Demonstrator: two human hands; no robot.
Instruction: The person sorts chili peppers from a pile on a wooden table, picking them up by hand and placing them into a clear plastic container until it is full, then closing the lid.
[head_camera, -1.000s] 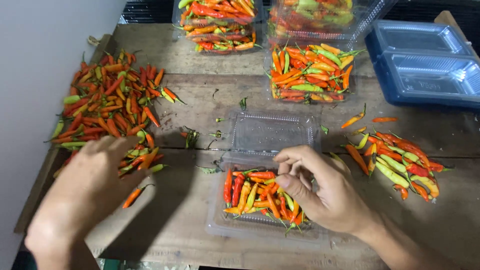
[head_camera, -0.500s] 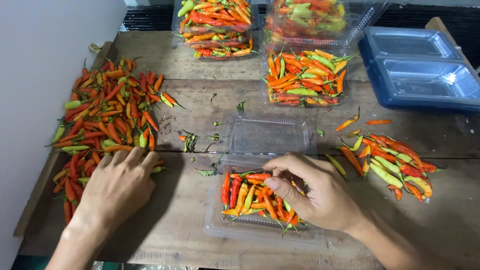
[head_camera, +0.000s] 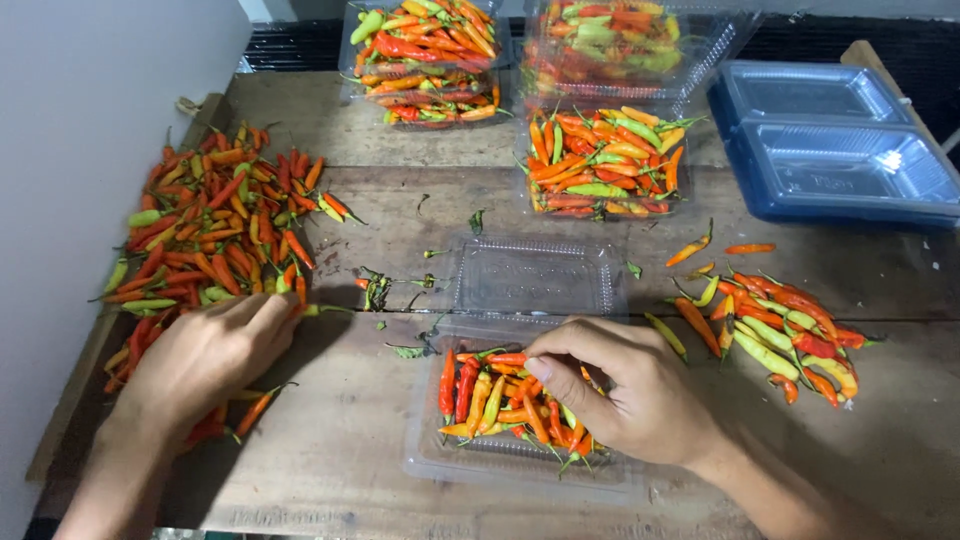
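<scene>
Left hand (head_camera: 205, 360): rests palm down on the near edge of the big chilli pile (head_camera: 215, 235) at the left of the wooden table (head_camera: 350, 470), fingers loosely curled over a few chillies; whether it grips any, I cannot tell
Right hand (head_camera: 625, 385): sits over the open clear clamshell tray (head_camera: 520, 455), fingertips pinched narrow on chillies in the tray (head_camera: 500, 400)
Tray: near centre, partly filled with red, orange and yellow chillies laid lengthwise, its lid (head_camera: 535, 275) folded back flat on the far side
Small chilli heap (head_camera: 775, 325): right of the tray, just beyond the right wrist
Filled trays (head_camera: 600, 165): far side, packed with chillies
Blue trays (head_camera: 835, 150): far right, stacked
Loose stems (head_camera: 385, 290): scattered between pile and lid
</scene>
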